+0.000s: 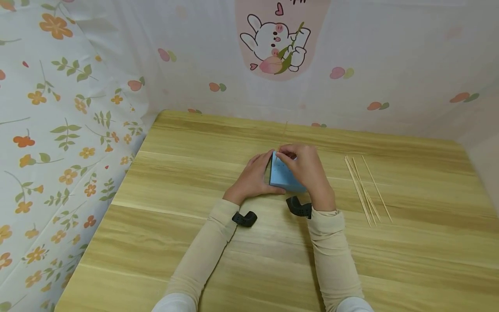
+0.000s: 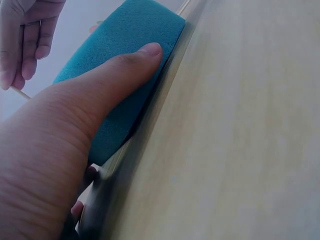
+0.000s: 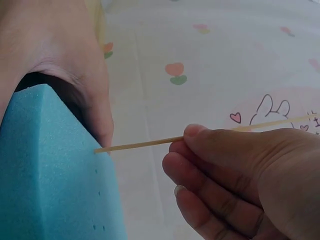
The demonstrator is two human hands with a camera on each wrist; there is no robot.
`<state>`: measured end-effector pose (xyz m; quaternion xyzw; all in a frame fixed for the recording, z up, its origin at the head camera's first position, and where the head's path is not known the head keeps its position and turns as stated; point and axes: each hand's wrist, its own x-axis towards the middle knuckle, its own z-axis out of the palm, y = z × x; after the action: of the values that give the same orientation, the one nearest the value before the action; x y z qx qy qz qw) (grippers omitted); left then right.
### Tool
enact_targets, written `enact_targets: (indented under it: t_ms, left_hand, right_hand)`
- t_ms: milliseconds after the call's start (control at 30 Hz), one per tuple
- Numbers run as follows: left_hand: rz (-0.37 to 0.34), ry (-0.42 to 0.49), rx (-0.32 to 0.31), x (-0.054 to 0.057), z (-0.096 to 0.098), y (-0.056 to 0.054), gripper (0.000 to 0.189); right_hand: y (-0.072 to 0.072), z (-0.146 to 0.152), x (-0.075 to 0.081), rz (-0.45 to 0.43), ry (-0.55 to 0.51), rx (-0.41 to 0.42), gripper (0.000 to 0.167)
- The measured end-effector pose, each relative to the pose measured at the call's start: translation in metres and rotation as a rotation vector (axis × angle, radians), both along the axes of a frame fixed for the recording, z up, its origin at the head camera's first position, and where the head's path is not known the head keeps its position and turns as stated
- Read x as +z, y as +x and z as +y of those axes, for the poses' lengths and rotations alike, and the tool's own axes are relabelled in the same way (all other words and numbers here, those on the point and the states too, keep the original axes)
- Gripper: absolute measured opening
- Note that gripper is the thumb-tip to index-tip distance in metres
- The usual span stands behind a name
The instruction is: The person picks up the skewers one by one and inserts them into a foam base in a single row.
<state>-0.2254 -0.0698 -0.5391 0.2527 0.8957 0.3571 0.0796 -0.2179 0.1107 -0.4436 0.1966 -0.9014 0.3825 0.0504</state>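
A blue foam block [image 1: 281,177] stands on the wooden table with several small holes in its top face. My left hand [image 1: 253,177] grips it from the left side, the thumb laid along its near side in the left wrist view. My right hand [image 1: 310,170] is over the block and pinches a thin bamboo skewer [image 3: 142,144] between thumb and index finger. In the right wrist view the skewer's lower tip meets the top face of the foam near a corner, close to my left fingers. Its other end points up and away toward the back cloth.
Several loose bamboo skewers [image 1: 360,190] lie on the table [image 1: 421,242] to the right of the block. Patterned cloth [image 1: 187,56] hangs behind and on the left. A black wrist mount [image 1: 244,219] sticks out from the left sleeve, another [image 1: 298,207] from the right.
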Motion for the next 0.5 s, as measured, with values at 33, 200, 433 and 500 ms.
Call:
enact_targets:
  t_ms: [33,200,433,500]
  left_hand:
    - [-0.003,-0.002,-0.001,0.000,0.000,0.000,0.125]
    - [-0.019,-0.008,0.001,0.002,0.001,0.003,0.125]
    - [0.000,-0.001,0.011,0.000,0.001,0.001,0.128]
    - [0.001,-0.002,0.019,0.000,0.000,0.000,0.129]
  right_hand:
    - [0.001,0.000,0.000,-0.004,0.002,-0.002,0.013]
    - [0.003,0.002,0.000,-0.055,-0.012,-0.008,0.018]
    - [0.007,0.022,0.002,-0.107,0.026,-0.026,0.029]
    - [0.009,0.033,0.002,-0.117,0.063,-0.038,0.025]
